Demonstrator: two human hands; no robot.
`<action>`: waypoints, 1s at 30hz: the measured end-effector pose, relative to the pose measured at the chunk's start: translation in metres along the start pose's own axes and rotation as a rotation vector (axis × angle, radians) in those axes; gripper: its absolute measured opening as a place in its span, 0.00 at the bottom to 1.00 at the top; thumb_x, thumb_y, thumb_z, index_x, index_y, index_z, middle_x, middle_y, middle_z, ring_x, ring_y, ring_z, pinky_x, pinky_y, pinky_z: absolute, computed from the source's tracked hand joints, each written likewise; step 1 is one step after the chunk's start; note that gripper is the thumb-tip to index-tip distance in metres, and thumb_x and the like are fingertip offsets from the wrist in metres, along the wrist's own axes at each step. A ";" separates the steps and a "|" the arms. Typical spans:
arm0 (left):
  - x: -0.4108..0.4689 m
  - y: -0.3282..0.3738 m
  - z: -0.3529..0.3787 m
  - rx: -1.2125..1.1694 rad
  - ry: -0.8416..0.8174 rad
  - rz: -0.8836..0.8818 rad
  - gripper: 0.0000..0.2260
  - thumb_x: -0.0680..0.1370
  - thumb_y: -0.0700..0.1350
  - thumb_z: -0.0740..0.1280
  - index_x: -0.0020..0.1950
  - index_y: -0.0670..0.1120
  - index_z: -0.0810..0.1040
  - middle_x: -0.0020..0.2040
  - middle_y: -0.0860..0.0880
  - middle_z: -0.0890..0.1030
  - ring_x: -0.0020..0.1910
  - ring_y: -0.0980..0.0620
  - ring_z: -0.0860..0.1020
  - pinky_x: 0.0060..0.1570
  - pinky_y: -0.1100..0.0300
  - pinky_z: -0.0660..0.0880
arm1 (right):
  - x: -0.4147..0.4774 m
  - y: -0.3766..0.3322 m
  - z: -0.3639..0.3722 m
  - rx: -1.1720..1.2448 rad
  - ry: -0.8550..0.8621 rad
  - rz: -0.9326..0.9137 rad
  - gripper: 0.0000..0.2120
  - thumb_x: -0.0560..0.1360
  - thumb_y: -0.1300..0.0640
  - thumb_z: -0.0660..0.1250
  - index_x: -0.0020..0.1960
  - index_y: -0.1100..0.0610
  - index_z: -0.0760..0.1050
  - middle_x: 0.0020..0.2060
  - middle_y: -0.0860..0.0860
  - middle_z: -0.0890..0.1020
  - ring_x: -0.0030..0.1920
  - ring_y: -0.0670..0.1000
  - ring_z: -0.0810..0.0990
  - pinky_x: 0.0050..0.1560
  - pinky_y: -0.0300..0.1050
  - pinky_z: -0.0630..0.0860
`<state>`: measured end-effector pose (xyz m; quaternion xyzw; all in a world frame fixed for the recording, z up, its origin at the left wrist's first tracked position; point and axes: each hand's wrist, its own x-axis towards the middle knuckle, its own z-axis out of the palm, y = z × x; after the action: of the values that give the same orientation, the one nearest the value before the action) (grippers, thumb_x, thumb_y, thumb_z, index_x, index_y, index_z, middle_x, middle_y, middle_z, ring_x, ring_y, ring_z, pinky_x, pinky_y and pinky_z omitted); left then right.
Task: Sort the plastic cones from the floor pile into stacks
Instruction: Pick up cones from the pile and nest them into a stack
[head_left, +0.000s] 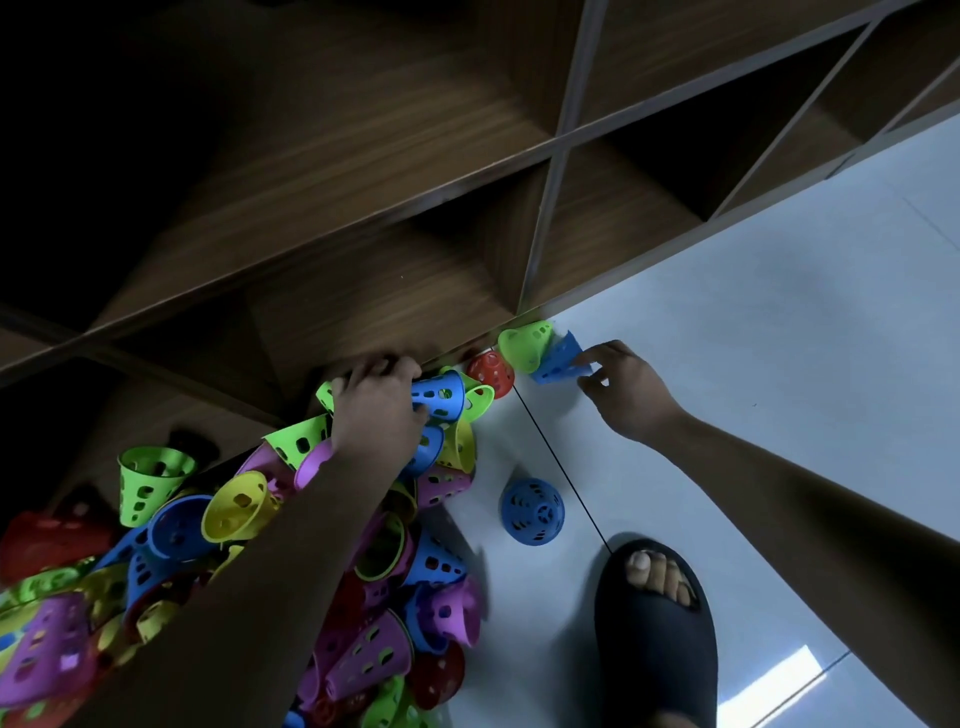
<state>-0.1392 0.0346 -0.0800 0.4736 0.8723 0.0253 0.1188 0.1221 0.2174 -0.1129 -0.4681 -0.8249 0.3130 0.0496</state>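
A pile of perforated plastic cones (244, 525) in green, yellow, blue, purple and red covers the floor at the lower left, against a wooden shelf. My left hand (376, 410) reaches over the pile and grips a blue cone (441, 396) lying on its side. My right hand (623, 387) pinches the rim of another blue cone (558, 361), which lies next to a green cone (524, 340) at the shelf's foot. A red cone (491, 368) sits between the two groups. One blue cone (532, 512) stands alone on the floor.
A dark wooden cubby shelf (415, 208) fills the upper left, its base edge running diagonally above the cones. Pale floor tiles (753, 322) spread to the right. A foot in a dark slipper (657, 623) stands at the bottom, right of the pile.
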 end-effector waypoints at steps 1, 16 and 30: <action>0.000 -0.001 0.001 0.007 -0.002 -0.001 0.16 0.78 0.55 0.73 0.64 0.57 0.76 0.58 0.51 0.83 0.63 0.44 0.77 0.65 0.45 0.66 | -0.001 0.000 0.001 0.009 0.011 0.022 0.10 0.79 0.60 0.70 0.58 0.52 0.82 0.56 0.50 0.80 0.47 0.52 0.84 0.46 0.43 0.75; -0.043 0.012 -0.036 -0.574 0.039 -0.030 0.17 0.75 0.52 0.79 0.60 0.59 0.78 0.55 0.60 0.82 0.51 0.58 0.82 0.51 0.52 0.82 | -0.088 -0.043 -0.034 0.846 0.047 0.284 0.06 0.81 0.65 0.69 0.55 0.56 0.79 0.43 0.57 0.87 0.42 0.52 0.83 0.45 0.49 0.77; -0.141 0.052 -0.054 -0.955 0.011 -0.017 0.17 0.72 0.44 0.81 0.58 0.56 0.82 0.49 0.59 0.81 0.50 0.55 0.82 0.46 0.62 0.80 | -0.146 -0.056 -0.048 1.083 -0.146 0.305 0.11 0.84 0.64 0.63 0.59 0.60 0.83 0.47 0.59 0.83 0.44 0.54 0.76 0.47 0.51 0.73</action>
<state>-0.0354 -0.0507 0.0068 0.3588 0.7677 0.4247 0.3188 0.1793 0.1022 -0.0125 -0.4669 -0.4709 0.7267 0.1795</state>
